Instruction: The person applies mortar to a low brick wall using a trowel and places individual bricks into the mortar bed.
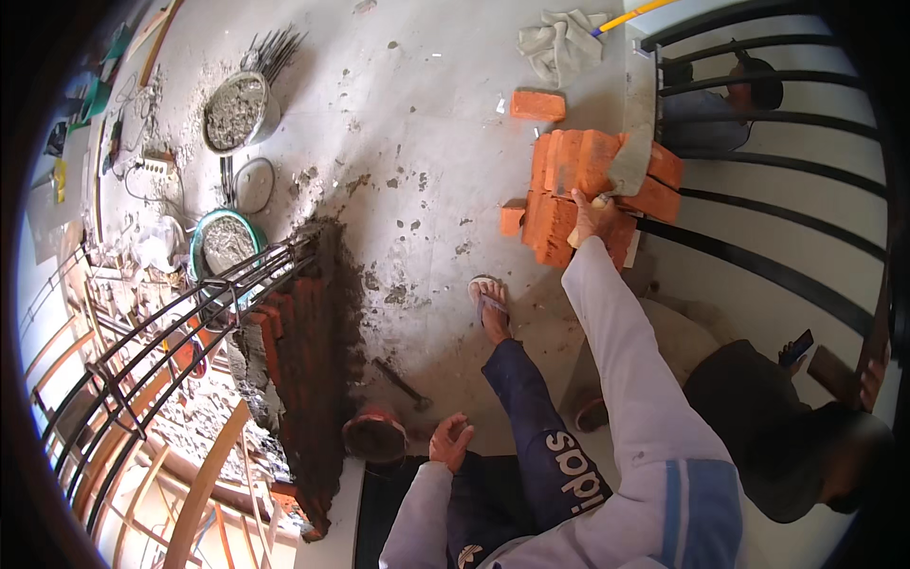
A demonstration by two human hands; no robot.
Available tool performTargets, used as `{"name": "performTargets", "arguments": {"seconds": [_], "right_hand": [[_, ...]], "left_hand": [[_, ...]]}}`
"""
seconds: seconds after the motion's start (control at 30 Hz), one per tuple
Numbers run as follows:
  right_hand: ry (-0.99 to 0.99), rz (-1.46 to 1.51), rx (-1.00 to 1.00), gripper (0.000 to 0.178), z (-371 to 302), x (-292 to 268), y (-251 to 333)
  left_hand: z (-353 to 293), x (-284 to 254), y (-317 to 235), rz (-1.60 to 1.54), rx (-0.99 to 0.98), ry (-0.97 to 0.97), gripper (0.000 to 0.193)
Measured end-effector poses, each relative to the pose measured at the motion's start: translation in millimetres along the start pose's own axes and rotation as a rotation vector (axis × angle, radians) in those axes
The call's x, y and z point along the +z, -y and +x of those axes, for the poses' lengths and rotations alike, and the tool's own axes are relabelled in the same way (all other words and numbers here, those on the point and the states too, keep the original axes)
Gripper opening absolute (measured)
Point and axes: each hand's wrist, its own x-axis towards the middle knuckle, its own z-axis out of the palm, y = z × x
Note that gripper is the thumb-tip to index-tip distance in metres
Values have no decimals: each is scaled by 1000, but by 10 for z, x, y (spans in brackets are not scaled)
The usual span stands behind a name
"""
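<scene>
My right arm reaches forward to a stack of orange bricks (559, 204). My right hand (590, 220) is closed around the wooden handle of a trowel, and the grey trowel blade (629, 166) lies over the top of the stack. Part of the handle is hidden by my fingers. Close to my lap, my left hand (450, 443) holds nothing, its fingers loosely bent and apart. A single brick (537, 105) lies on the floor beyond the stack, and a smaller brick piece (512, 221) sits at its left side.
Left stands a low brick wall (308, 379) with steel rebar (237, 284) at its top. Two mortar containers, a bucket (237, 112) and a green-rimmed tub (226, 245), stand beyond. A hammer (403, 384) lies near a reddish bucket (374, 436). Black railing bars (758, 156) and two other people are right.
</scene>
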Motion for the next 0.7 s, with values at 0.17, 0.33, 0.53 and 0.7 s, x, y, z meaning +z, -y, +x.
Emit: {"name": "performTargets", "arguments": {"seconds": [0.17,0.33,0.53,0.7], "right_hand": [[62,121,191,64,-54,132,285],[740,719,668,53,-666,-647,473],[989,455,227,35,-1985,-1781,770],[1431,390,181,36,-4035,-2288,1250]], "left_hand": [[242,-43,176,-20,-44,-95,38],[545,-283,-399,-221,-14,-169,43],[404,27,-1253,-650,96,16,97],[-600,-520,-537,-727,358,-744,120]]}}
